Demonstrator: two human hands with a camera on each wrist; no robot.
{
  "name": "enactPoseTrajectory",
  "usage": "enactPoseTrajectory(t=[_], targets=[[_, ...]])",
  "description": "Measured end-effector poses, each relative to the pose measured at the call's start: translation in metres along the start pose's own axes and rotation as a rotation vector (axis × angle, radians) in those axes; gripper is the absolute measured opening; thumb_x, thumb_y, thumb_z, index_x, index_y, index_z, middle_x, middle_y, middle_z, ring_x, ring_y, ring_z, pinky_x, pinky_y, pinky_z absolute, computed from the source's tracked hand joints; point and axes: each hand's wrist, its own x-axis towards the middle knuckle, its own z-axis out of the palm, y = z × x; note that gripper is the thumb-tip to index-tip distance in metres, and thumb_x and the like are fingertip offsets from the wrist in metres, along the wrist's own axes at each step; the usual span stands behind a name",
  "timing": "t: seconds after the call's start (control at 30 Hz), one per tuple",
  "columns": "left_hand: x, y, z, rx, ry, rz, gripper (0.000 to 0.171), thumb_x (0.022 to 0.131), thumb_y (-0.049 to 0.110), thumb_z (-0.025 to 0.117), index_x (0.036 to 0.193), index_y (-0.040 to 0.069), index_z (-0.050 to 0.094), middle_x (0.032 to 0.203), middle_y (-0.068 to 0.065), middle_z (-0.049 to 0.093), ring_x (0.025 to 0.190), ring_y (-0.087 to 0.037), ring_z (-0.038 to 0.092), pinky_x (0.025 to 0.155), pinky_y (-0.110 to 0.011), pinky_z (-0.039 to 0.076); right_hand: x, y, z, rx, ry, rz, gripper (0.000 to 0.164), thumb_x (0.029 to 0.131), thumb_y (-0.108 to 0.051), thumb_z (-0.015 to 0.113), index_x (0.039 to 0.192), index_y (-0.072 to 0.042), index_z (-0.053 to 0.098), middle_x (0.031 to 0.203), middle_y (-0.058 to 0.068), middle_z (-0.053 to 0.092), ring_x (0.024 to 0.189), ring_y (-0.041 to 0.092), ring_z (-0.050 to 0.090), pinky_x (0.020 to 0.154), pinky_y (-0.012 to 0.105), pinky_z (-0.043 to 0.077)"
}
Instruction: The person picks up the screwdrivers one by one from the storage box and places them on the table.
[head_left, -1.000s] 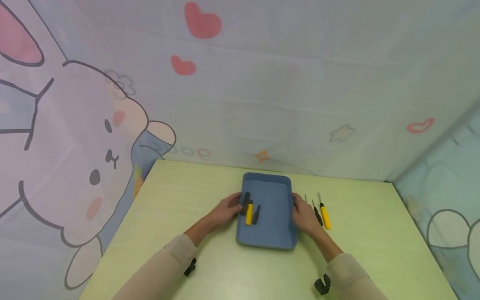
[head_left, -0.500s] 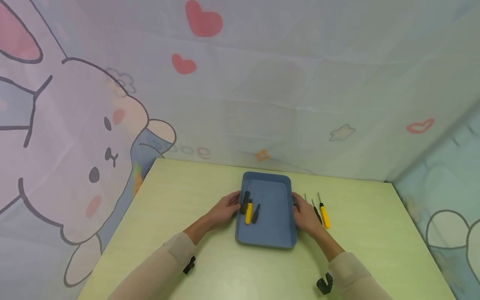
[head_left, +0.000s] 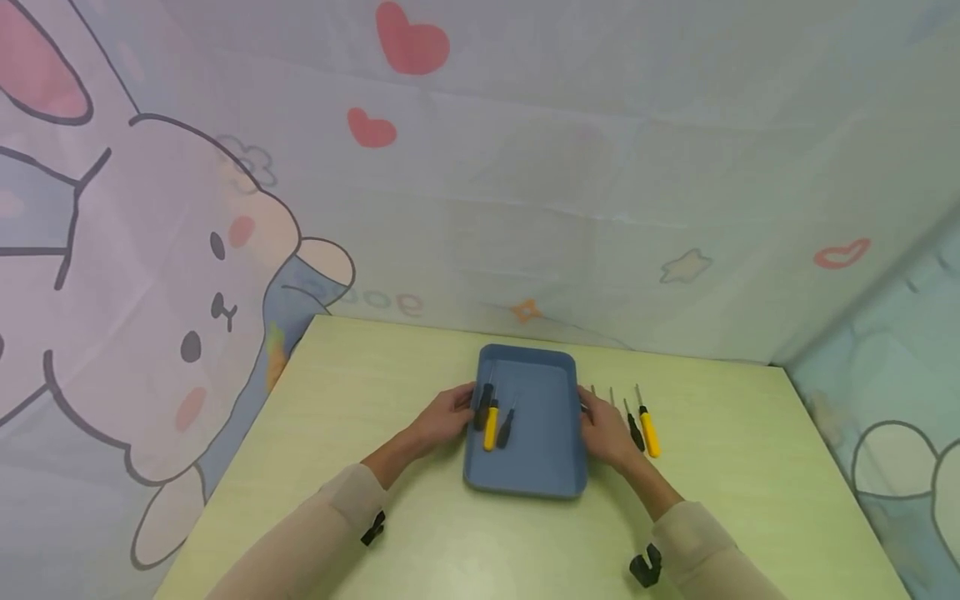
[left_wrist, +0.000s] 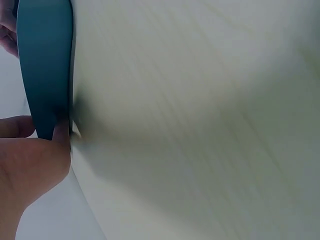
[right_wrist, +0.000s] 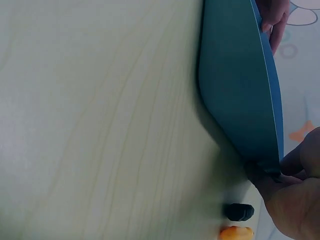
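Blue tray (head_left: 542,433), one, between facing grips: left hand (head_left: 447,414) pinching its left wall, thumb and fingers on either side; right hand (head_left: 606,431) likewise closed on the wall opposite. Held from both sides, presumably, to keep it level. Whether its underside touches the table (head_left: 757,475), I cannot tell.

Inside, just beside the left grip: black-handled screwdriver (head_left: 484,408), yellow-handled screwdriver (head_left: 491,427) and small dark screwdriver (head_left: 506,429). Shafts point away from the person, likely leaving handles within reach; tips faint.

Outside, just beyond the right grip: second yellow screwdriver (head_left: 647,423), second black screwdriver (head_left: 634,432), two thin shafts (head_left: 611,396), their handles apparently hidden by the hand.

Farthest, well beyond both grips: printed backdrop (head_left: 540,183), cut off above, its lettering faint.
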Motion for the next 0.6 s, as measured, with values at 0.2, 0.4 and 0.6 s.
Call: enactPoseTrajectory(t=[0.2, 0.4, 0.6], targets=[[-0.001, 0.002, -0.008, 0.022, 0.019, 0.015, 0.058, 0.104, -0.007, 0.046, 0.160, -0.010, 0.033, 0.162, -0.027, 0.042, 0.151, -0.039, 0.040, 0.124, -0.051, 0.034, 0.002, -0.007, 0.004, 0.017, 0.015, -0.014, 0.052, 0.102, 0.006, 0.042, 0.153, 0.017, 0.041, 0.150, 0.037, 0.050, 0.137, 0.050, 0.052, 0.110, 0.061, 0.048], [-0.006, -0.001, -0.016, 0.015, 0.026, -0.015, 0.058, 0.105, -0.005, 0.046, 0.161, -0.010, 0.032, 0.162, -0.027, 0.042, 0.152, -0.038, 0.041, 0.124, -0.050, 0.035, 0.007, -0.012, 0.010, 0.049, 0.016, -0.002, 0.053, 0.102, 0.006, 0.043, 0.155, 0.012, 0.042, 0.149, 0.033, 0.054, 0.136, 0.046, 0.054, 0.107, 0.058, 0.052], [-0.007, -0.007, -0.023, -0.009, 0.063, -0.020, 0.058, 0.104, -0.005, 0.045, 0.161, -0.009, 0.033, 0.162, -0.027, 0.043, 0.151, -0.038, 0.041, 0.123, -0.051, 0.035, 0.011, -0.018, 0.015, 0.063, 0.001, 0.025, 0.052, 0.106, 0.001, 0.046, 0.158, 0.007, 0.043, 0.155, 0.028, 0.051, 0.142, 0.043, 0.050, 0.114, 0.057, 0.046]])
